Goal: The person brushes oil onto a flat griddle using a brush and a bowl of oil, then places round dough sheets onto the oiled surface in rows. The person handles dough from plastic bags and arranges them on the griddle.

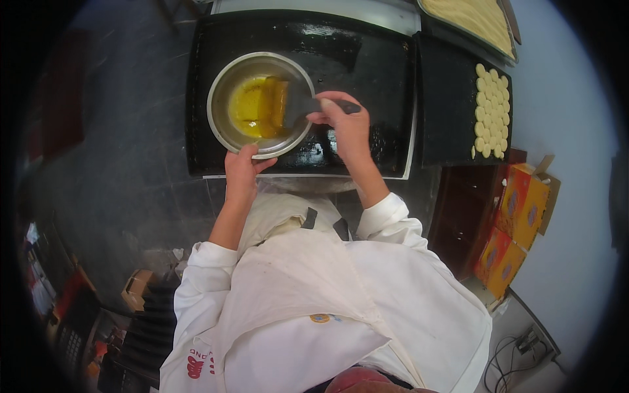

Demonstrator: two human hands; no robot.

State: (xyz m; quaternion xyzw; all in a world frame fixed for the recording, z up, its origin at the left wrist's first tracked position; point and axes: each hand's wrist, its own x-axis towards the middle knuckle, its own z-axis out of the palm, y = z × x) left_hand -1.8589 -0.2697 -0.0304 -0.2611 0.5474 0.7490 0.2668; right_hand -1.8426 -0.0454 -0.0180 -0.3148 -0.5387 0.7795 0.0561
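My left hand [242,169] grips the near rim of a round metal bowl [219,123], thumb over the edge and fingers outside. Yellow liquid, perhaps oil or beaten egg, [247,109] covers part of the bowl's bottom. In my right hand [342,115] is the black handle of a wide flat brush [299,107]. Its wet, amber bristles [275,107] are inside the bowl, at the liquid's right side. Beneath the bowl is a black baking tray [366,73] with a shiny, wet-looking surface.
Right of the tray, small pale dough rounds [491,113] lie packed together on another black surface [447,108]. A metal tray of yellowish crumbly or powdery material [469,19] stands beyond. Orange cartons [516,221] are stacked by the wall, beside a dark red cabinet [464,216].
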